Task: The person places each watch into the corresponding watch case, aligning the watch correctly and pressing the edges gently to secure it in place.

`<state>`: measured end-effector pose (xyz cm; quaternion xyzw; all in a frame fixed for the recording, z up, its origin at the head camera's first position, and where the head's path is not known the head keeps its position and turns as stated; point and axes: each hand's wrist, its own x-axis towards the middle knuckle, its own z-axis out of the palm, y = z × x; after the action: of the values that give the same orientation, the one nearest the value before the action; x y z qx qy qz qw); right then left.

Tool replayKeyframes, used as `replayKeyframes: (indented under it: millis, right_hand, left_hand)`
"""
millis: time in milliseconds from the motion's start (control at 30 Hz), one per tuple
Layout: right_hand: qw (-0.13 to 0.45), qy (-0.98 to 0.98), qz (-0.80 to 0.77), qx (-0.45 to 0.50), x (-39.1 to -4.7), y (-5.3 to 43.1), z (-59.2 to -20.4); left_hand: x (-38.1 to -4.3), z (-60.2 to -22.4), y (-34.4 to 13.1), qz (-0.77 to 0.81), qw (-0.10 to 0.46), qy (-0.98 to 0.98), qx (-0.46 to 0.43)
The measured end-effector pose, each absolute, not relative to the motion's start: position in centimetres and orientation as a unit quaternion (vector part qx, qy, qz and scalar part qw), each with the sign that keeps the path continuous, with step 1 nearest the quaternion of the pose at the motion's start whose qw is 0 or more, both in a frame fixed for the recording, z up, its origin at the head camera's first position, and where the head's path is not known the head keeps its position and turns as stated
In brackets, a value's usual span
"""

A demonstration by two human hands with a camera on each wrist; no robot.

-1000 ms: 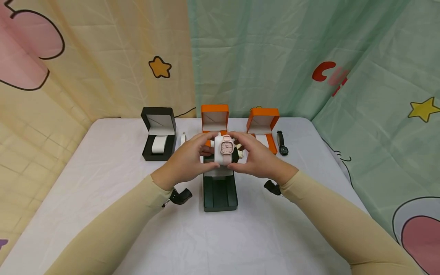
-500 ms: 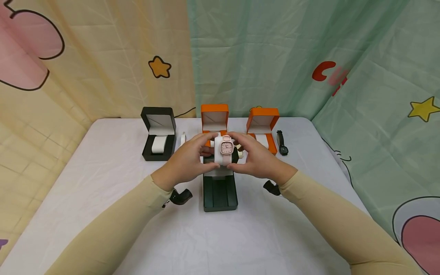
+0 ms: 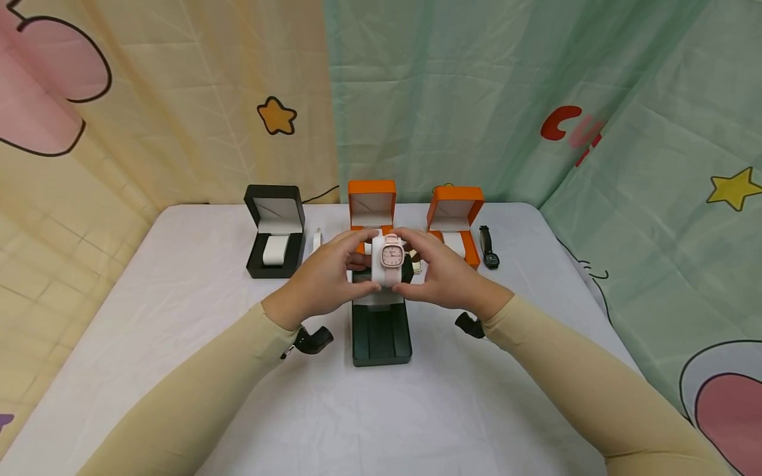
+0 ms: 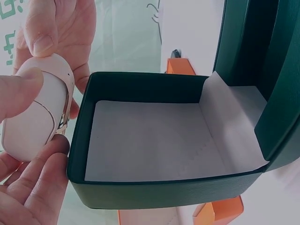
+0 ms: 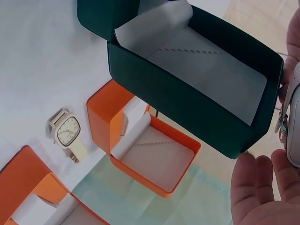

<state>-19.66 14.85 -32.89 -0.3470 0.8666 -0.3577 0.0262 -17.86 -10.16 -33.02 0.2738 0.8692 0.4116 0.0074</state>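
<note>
Between both hands, a pink square-faced watch (image 3: 392,256) wrapped around a white watch cushion (image 3: 378,270) is held up facing the head camera. My left hand (image 3: 321,281) grips the cushion's left side, thumb at the bottom and fingers at the top. From the other side my right hand (image 3: 449,274) pinches it the same way. In the left wrist view the white cushion (image 4: 29,129) appears close beside the lid of an open dark green watch box (image 4: 178,194). Below the hands, the green box's bare bottom part (image 3: 381,340) faces the person.
Behind stand an open black watch box (image 3: 256,258) and two open orange boxes (image 3: 372,187) (image 3: 456,194). A black watch (image 3: 489,254), a white-strapped watch (image 3: 317,239) and a cream watch (image 5: 68,132) lie on the white tablecloth (image 3: 381,416). Curtains border the table.
</note>
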Motion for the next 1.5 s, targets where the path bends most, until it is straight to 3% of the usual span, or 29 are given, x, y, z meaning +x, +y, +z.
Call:
replayKeyframes:
  millis: [1500]
  right_hand:
    - [0.016, 0.87, -0.345, -0.353, -19.54, 14.46, -32.86]
  left_hand:
    - [-17.9, -33.17, -10.33, 0.413, 0.009, 0.867, 0.278]
